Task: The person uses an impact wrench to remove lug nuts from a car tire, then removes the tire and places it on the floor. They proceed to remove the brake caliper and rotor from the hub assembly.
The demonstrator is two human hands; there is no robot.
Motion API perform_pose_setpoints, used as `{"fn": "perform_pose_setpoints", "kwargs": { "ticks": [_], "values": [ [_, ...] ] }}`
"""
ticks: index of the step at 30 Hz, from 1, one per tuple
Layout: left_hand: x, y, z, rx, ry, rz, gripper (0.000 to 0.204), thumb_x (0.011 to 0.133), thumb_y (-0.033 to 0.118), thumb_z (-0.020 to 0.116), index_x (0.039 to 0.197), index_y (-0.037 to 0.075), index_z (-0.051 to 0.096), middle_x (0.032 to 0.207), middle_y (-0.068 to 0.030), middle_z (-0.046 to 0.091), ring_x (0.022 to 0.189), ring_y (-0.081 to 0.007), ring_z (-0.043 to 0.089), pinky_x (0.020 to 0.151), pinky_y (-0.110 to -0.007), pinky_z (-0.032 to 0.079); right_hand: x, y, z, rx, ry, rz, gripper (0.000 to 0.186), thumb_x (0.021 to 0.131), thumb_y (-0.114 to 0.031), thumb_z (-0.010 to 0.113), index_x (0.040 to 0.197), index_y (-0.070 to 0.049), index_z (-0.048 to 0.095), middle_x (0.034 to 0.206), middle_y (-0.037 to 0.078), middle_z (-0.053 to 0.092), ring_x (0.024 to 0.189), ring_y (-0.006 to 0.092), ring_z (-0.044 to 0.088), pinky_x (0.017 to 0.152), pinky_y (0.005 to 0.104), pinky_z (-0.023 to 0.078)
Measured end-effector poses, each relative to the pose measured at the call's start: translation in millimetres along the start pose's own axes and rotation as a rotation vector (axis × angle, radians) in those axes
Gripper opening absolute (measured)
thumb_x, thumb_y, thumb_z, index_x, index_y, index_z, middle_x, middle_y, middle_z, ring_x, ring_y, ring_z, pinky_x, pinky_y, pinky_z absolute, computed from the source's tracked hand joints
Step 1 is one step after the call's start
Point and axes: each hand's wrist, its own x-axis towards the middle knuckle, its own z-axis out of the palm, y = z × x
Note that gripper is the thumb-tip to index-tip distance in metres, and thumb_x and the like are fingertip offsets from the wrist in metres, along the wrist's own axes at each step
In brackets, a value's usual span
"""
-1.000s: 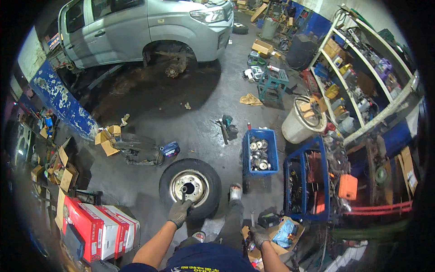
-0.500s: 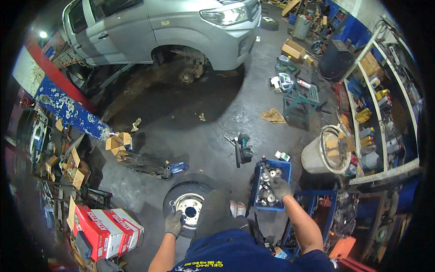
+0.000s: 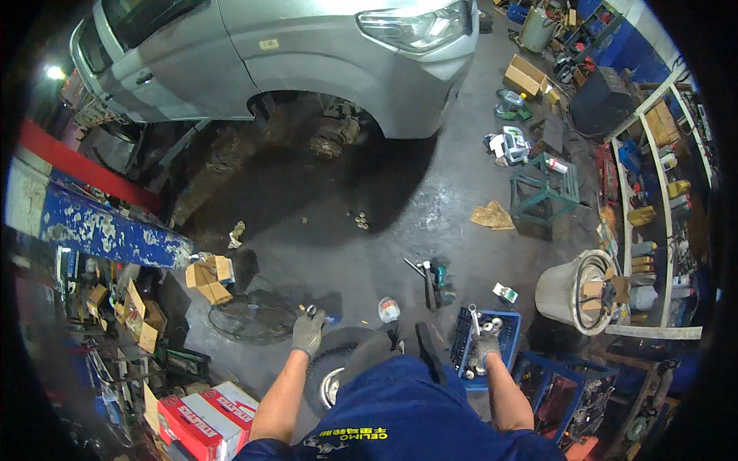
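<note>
My gloved left hand (image 3: 307,335) grips a metal wrench (image 3: 311,310), its ring end showing above my fingers. My gloved right hand (image 3: 486,347) grips a chrome spanner (image 3: 474,320) over the blue crate (image 3: 516,330), which holds several round metal parts. A loose wheel with a black tyre (image 3: 327,357) lies on the floor below my left hand, partly hidden by my body. A cordless power tool (image 3: 440,281) lies near other metal tools beyond the crate.
Ahead stands a silver pickup (image 3: 307,46) with a bare hub (image 3: 330,142). A blue post base (image 3: 108,223), cardboard (image 3: 207,280) and red boxes (image 3: 207,422) are on the left. On the right are a green stool (image 3: 544,192), a bucket (image 3: 557,300) and shelving (image 3: 649,200).
My view has shifted toward the pickup. My left hand has moved from the wheel's hub to above the tyre. My right hand has reached into view at the crate, with a spanner in it.
</note>
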Motion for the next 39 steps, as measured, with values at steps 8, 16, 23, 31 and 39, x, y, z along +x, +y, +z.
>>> {"fn": "perform_pose_setpoints", "kwargs": {
  "ticks": [8,16,23,31,39],
  "values": [
    [254.1,123.4,-81.6,0.140,-0.138,0.082,0.038,0.101,0.037,0.057,0.099,0.001,0.070,0.095,-0.0248,0.069,0.094,-0.0440,0.066,0.082,-0.047,0.050,117.7,-221.0,55.4,0.165,-0.116,-0.203,0.041,0.100,-0.040,0.057,0.100,-0.002,0.070,0.069,0.014,0.067,0.057,0.0275,0.065,0.053,0.0424,0.050],
    [463.1,170.5,-140.4,0.334,-0.259,0.477,0.032,0.102,0.031,0.059,0.109,0.002,0.070,0.111,-0.0219,0.070,0.106,-0.0407,0.068,0.091,-0.047,0.053,245.0,-497.6,124.0,-0.180,-0.231,-0.235,0.043,0.104,-0.034,0.043,0.127,-0.010,0.070,0.121,0.022,0.071,0.108,0.0445,0.069,0.089,0.0539,0.055],
    [658.4,186.4,-155.9,0.803,-0.421,0.654,0.028,0.102,0.017,0.047,0.118,0.007,0.068,0.105,-0.0288,0.069,0.100,-0.0493,0.066,0.085,-0.060,0.050,283.4,-677.9,151.5,0.156,0.044,-0.209,0.033,0.097,-0.026,0.051,0.114,-0.008,0.073,0.115,0.023,0.073,0.107,0.0442,0.069,0.092,0.0543,0.054],
    [978.5,177.0,-51.7,1.044,-0.267,0.677,0.053,0.105,0.038,0.050,0.149,0.011,0.056,0.142,-0.0219,0.062,0.131,-0.0362,0.060,0.110,-0.050,0.047,455.9,-773.5,238.5,-0.068,0.211,-0.378,0.029,0.092,-0.022,0.059,0.110,-0.012,0.079,0.114,0.019,0.076,0.105,0.0372,0.074,0.090,0.0479,0.059],
    [1243.8,163.0,42.4,0.873,-0.247,0.941,0.065,0.096,0.043,0.064,0.150,0.008,0.055,0.156,-0.0234,0.050,0.146,-0.0360,0.046,0.121,-0.047,0.038,625.7,-890.2,266.7,-0.218,0.438,-0.534,0.028,0.093,-0.020,0.058,0.104,-0.010,0.081,0.109,0.018,0.078,0.103,0.0365,0.075,0.087,0.0480,0.060]
  ]
}}
